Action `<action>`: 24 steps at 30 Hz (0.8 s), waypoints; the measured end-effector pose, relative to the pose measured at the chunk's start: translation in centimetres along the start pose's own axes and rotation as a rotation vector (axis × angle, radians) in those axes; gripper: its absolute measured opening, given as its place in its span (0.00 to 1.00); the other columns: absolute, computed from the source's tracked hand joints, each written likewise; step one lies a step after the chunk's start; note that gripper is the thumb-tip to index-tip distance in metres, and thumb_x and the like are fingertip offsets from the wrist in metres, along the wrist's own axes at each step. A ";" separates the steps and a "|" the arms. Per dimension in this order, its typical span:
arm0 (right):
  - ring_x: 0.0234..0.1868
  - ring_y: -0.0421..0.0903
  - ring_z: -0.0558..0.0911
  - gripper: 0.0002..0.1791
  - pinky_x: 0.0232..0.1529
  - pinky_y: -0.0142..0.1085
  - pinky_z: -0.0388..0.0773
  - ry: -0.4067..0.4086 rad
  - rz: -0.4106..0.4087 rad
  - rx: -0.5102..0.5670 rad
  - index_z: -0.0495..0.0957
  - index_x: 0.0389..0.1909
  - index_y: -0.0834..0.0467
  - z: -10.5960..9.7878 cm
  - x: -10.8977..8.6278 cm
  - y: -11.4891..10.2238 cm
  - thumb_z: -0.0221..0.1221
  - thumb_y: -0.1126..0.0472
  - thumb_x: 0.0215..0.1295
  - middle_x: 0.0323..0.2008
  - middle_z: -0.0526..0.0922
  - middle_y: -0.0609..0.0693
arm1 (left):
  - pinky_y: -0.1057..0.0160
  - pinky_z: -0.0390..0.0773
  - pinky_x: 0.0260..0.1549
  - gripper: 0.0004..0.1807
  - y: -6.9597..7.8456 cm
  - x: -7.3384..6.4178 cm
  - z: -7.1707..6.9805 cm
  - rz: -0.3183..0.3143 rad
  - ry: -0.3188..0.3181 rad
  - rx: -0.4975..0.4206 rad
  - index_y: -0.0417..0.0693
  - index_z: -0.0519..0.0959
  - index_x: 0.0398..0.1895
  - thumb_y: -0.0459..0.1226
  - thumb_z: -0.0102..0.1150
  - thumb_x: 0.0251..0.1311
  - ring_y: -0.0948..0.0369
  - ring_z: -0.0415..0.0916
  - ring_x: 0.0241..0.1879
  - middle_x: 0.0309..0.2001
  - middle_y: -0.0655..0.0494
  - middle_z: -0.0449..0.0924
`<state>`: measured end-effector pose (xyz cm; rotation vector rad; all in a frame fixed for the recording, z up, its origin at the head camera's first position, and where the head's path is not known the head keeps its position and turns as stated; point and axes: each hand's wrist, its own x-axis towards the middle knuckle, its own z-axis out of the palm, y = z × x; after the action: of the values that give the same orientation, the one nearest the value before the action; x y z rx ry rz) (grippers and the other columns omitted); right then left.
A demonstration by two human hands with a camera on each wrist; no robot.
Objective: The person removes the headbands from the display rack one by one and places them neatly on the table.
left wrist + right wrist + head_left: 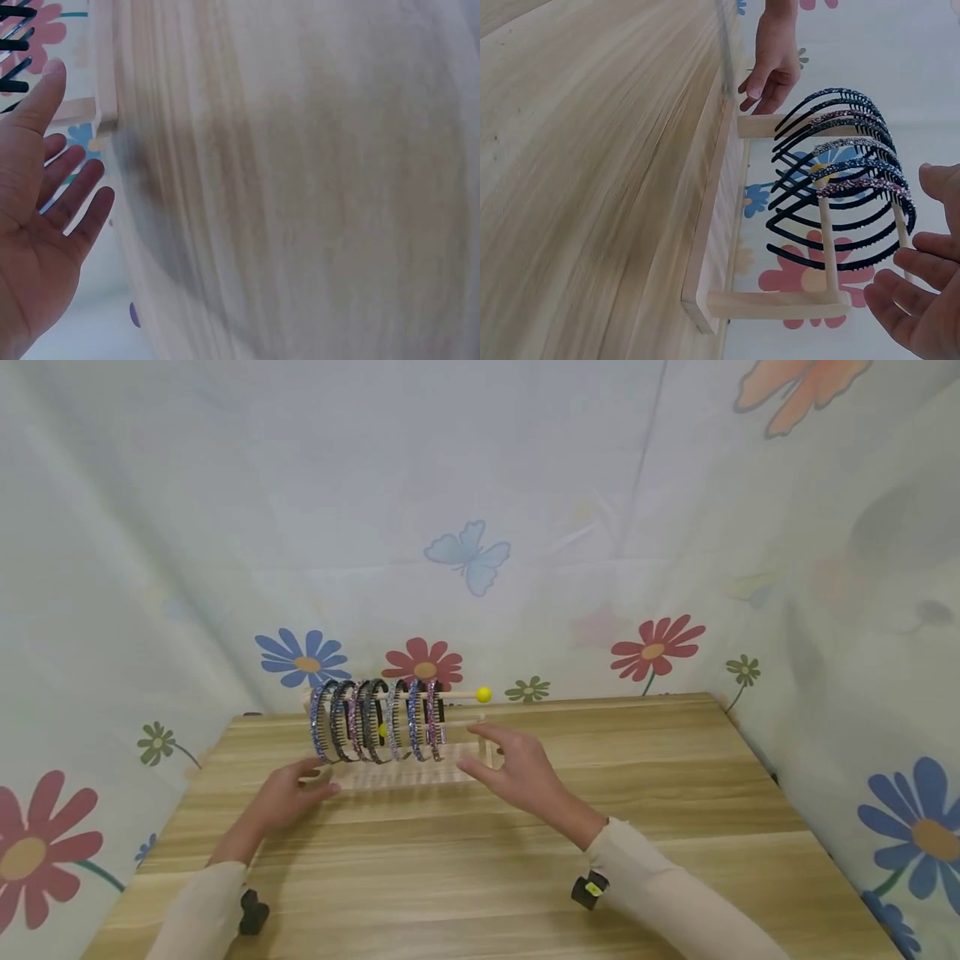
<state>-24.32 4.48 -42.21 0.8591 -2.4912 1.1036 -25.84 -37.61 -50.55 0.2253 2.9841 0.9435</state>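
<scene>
Several glittery headbands (371, 720) with comb teeth, in blue, black, pink and silver, hang in a row on a wooden rack (712, 217). The rack's dowels run sideways, and a yellow ball (483, 694) caps one of them. Beside the rack's left end is my left hand (288, 795), palm turned inward and fingers spread, holding nothing. My right hand (525, 770) is at the other end, thumb and fingers apart around the bare dowel end in the head view. In the right wrist view its fingers (922, 262) reach close to the nearest pink headband, with nothing gripped.
The rack stands near the back edge of a wood-grain table (465, 877). Behind and at both sides hangs a pale cloth (375, 527) printed with flowers and butterflies. Black wrist cameras (253, 912) sit on both cream sleeves.
</scene>
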 end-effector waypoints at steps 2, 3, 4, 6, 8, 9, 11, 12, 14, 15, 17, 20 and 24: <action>0.51 0.46 0.86 0.27 0.43 0.39 0.85 -0.001 0.013 0.031 0.81 0.63 0.55 0.3 0.1 0.1 0.68 0.47 0.67 0.60 0.84 0.52 | 0.39 0.80 0.54 0.42 -0.3 0.2 0.2 0.002 -0.002 -0.003 0.32 0.68 0.71 0.55 0.65 0.66 0.34 0.79 0.55 0.66 0.30 0.72; 0.51 0.46 0.86 0.26 0.43 0.40 0.86 -0.002 0.021 0.052 0.81 0.63 0.55 0.5 0.2 0.1 0.68 0.48 0.67 0.59 0.84 0.52 | 0.40 0.80 0.54 0.42 -0.4 0.2 0.3 0.004 -0.001 -0.001 0.32 0.69 0.70 0.55 0.65 0.66 0.35 0.80 0.55 0.66 0.30 0.73; 0.51 0.46 0.86 0.26 0.44 0.40 0.86 -0.006 0.030 0.069 0.81 0.63 0.54 0.6 0.3 0.1 0.68 0.49 0.67 0.59 0.84 0.52 | 0.40 0.80 0.54 0.41 -0.6 0.3 0.4 0.006 -0.001 0.000 0.32 0.70 0.70 0.55 0.65 0.67 0.35 0.81 0.54 0.65 0.30 0.73; 0.53 0.46 0.85 0.26 0.45 0.42 0.86 -0.019 0.051 0.095 0.80 0.63 0.53 0.8 0.4 0.1 0.68 0.49 0.67 0.59 0.84 0.52 | 0.40 0.80 0.54 0.39 -0.9 0.5 0.6 0.008 0.007 0.007 0.32 0.71 0.68 0.54 0.65 0.67 0.36 0.81 0.54 0.63 0.31 0.75; 0.53 0.47 0.85 0.25 0.46 0.44 0.86 -0.029 0.071 0.128 0.80 0.63 0.54 1.1 0.5 0.1 0.68 0.49 0.68 0.58 0.85 0.52 | 0.39 0.80 0.54 0.37 -1.1 0.7 0.7 0.020 0.015 0.017 0.32 0.73 0.67 0.54 0.64 0.68 0.36 0.81 0.54 0.61 0.31 0.77; 0.53 0.47 0.85 0.25 0.46 0.44 0.86 -0.033 0.081 0.144 0.80 0.63 0.53 1.2 0.6 0.1 0.68 0.49 0.68 0.58 0.85 0.52 | 0.38 0.80 0.54 0.36 -1.2 0.8 0.8 0.026 0.018 0.020 0.33 0.74 0.66 0.53 0.64 0.68 0.36 0.81 0.54 0.60 0.31 0.78; 0.53 0.47 0.85 0.26 0.46 0.41 0.86 -0.042 0.102 0.165 0.80 0.63 0.53 1.4 0.8 0.1 0.67 0.48 0.68 0.58 0.85 0.51 | 0.37 0.79 0.54 0.34 -1.3 1.0 0.8 0.037 0.024 0.023 0.33 0.76 0.64 0.53 0.64 0.68 0.36 0.81 0.54 0.58 0.32 0.80; 0.53 0.46 0.85 0.26 0.46 0.40 0.86 -0.044 0.113 0.178 0.80 0.63 0.53 1.5 0.8 0.1 0.67 0.47 0.68 0.58 0.85 0.50 | 0.37 0.79 0.54 0.33 -1.3 1.0 0.9 0.039 0.028 0.022 0.34 0.77 0.63 0.53 0.64 0.68 0.36 0.81 0.53 0.58 0.32 0.80; 0.53 0.46 0.85 0.26 0.45 0.36 0.85 -0.050 0.127 0.203 0.80 0.63 0.53 1.7 1.0 0.1 0.67 0.47 0.68 0.58 0.85 0.49 | 0.37 0.80 0.53 0.30 -1.4 1.1 0.9 0.049 0.032 0.020 0.35 0.79 0.60 0.52 0.65 0.68 0.37 0.82 0.53 0.56 0.33 0.82; 0.54 0.46 0.85 0.26 0.45 0.34 0.85 -0.053 0.135 0.217 0.80 0.63 0.53 1.8 1.1 0.1 0.67 0.47 0.68 0.59 0.85 0.49 | 0.38 0.80 0.53 0.29 -1.5 1.2 0.9 0.055 0.035 0.020 0.36 0.80 0.59 0.51 0.65 0.68 0.37 0.82 0.53 0.56 0.34 0.82; 0.54 0.45 0.84 0.27 0.45 0.32 0.84 -0.066 0.148 0.240 0.80 0.63 0.53 2.0 1.3 0.2 0.67 0.45 0.68 0.59 0.84 0.48 | 0.38 0.80 0.53 0.27 -1.5 1.2 0.9 0.060 0.045 0.023 0.37 0.81 0.58 0.50 0.66 0.67 0.38 0.82 0.52 0.55 0.35 0.83; 0.54 0.46 0.84 0.27 0.46 0.33 0.84 -0.082 0.157 0.277 0.80 0.63 0.53 2.4 1.5 0.2 0.67 0.45 0.67 0.59 0.84 0.48 | 0.39 0.80 0.53 0.26 -1.5 1.3 1.0 0.061 0.057 0.022 0.37 0.82 0.56 0.49 0.66 0.67 0.40 0.83 0.52 0.54 0.37 0.84; 0.55 0.48 0.84 0.29 0.47 0.36 0.85 -0.094 0.167 0.313 0.79 0.63 0.55 2.8 1.9 0.3 0.67 0.44 0.67 0.59 0.84 0.49 | 0.40 0.81 0.52 0.25 -1.5 1.5 1.0 0.052 0.065 0.020 0.38 0.84 0.54 0.51 0.66 0.67 0.42 0.83 0.51 0.52 0.39 0.85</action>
<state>-26.03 1.80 -43.35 0.8087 -2.5436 1.5757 -27.50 -38.01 -52.20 0.2786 3.0621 0.9444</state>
